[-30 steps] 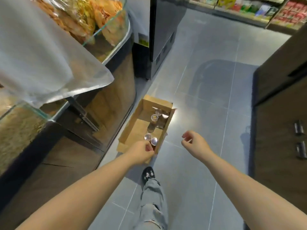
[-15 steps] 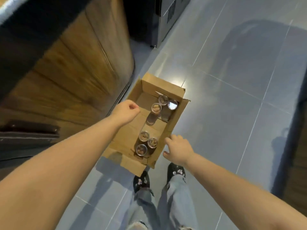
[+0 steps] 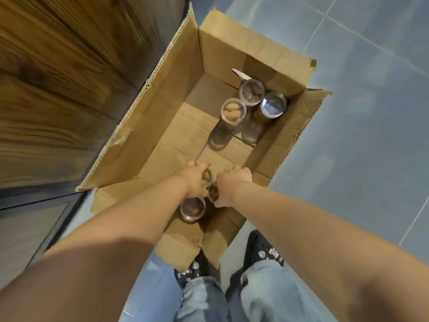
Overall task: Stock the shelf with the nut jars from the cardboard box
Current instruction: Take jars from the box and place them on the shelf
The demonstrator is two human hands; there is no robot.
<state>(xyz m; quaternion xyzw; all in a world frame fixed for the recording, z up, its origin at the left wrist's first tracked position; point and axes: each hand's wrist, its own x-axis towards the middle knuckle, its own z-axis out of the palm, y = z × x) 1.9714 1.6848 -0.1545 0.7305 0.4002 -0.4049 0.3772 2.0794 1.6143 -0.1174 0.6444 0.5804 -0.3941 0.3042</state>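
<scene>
1. Down in the cardboard box (image 3: pixel 167 117), near end: L hand (image 3: pixel 194 181) fingers curled round a nut jar (image 3: pixel 207 175);
2. R hand (image 3: pixel 232 185) fingers curled round second jar (image 3: pixel 212 192), just beside the first;
3. Third jar (image 3: pixel 192 208) upright, untouched, just below L hand;
4. Far-end jars (image 3: pixel 233 110), three upright, clustered by box's right wall;
5. Box on tiled floor (image 3: pixel 362 140), next to wood cabinet (image 3: pixel 69 84).

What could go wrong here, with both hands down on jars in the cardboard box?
1. Left hand and right hand each seem to grip a nut jar by its top, left jar and right jar, almost touching. They may knock together on lifting.
2. The third jar stands ungripped right beside the left wrist and could get tipped.
3. Top-only grips may slip.
</scene>
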